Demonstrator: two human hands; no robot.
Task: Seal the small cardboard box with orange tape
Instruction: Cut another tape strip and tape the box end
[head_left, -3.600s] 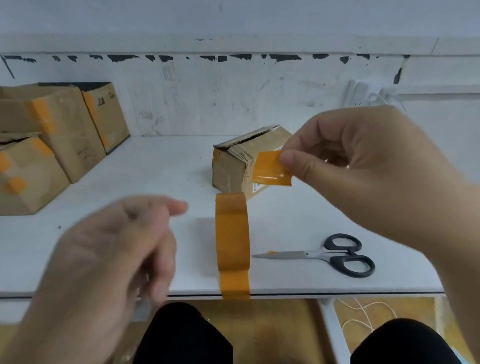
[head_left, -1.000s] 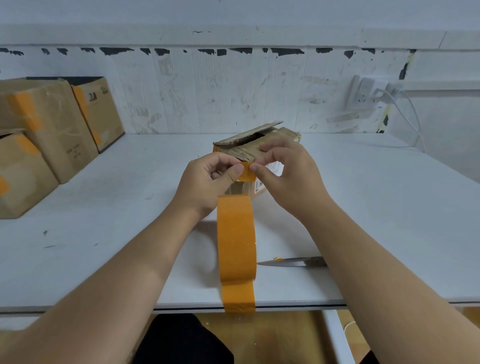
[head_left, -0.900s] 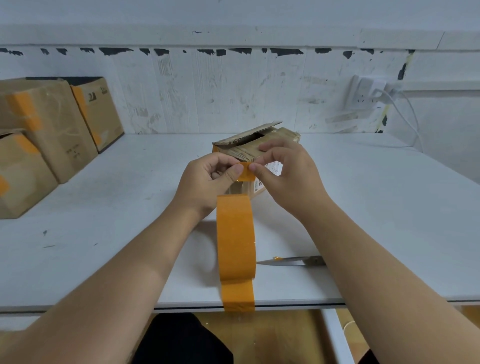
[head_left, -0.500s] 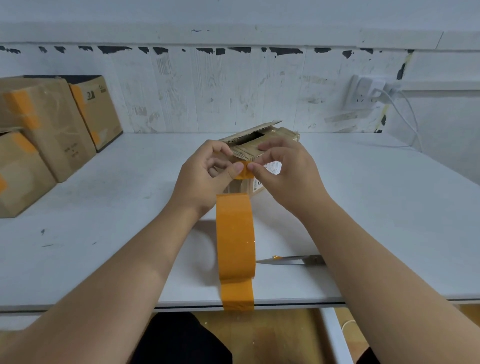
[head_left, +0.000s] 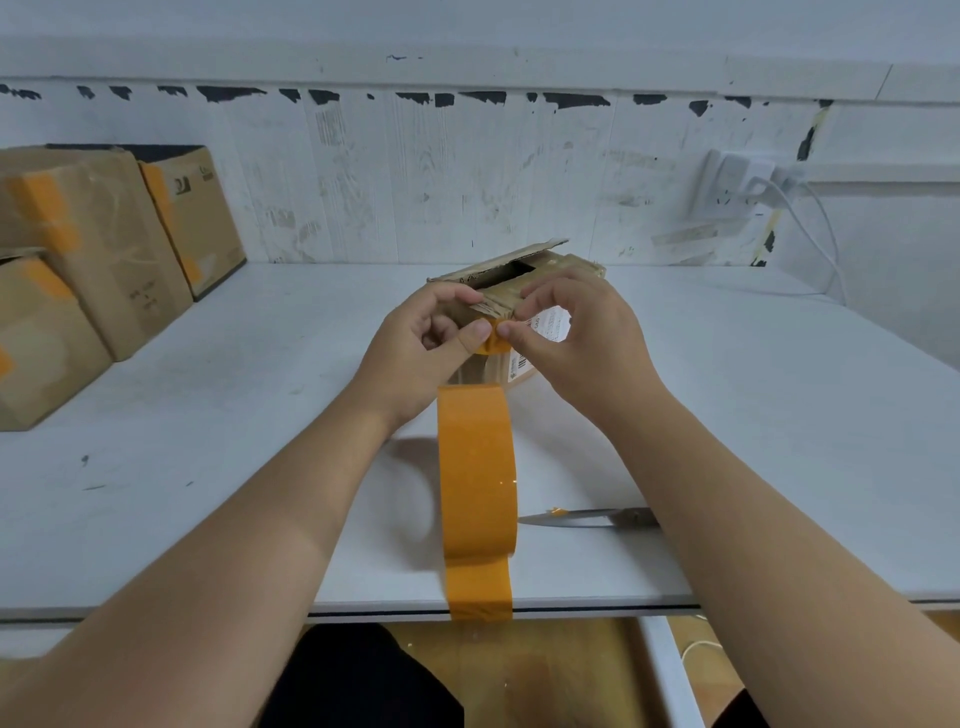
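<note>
The small cardboard box (head_left: 524, 283) stands on the white table (head_left: 208, 415) near the middle, its top flaps partly raised with a dark gap between them. My left hand (head_left: 421, 353) and my right hand (head_left: 576, 338) meet at the box's near top corner. Both pinch a short piece of orange tape (head_left: 493, 340) with thumb and fingers against that corner. Most of the piece is hidden by my fingers. The roll of orange tape (head_left: 475, 467) stands on edge in front of the box, its loose end stuck over the table's front edge.
Several larger cardboard boxes (head_left: 93, 249) with orange tape patches sit at the left. Scissors (head_left: 582, 517) lie right of the roll, their handles hidden under my right forearm. A wall socket (head_left: 727, 189) with a white cable is at the back right.
My right hand carried the cut tape piece from mid-air to the box, and my left hand joined it. Over the last second both hands rose slightly along the box's corner.
</note>
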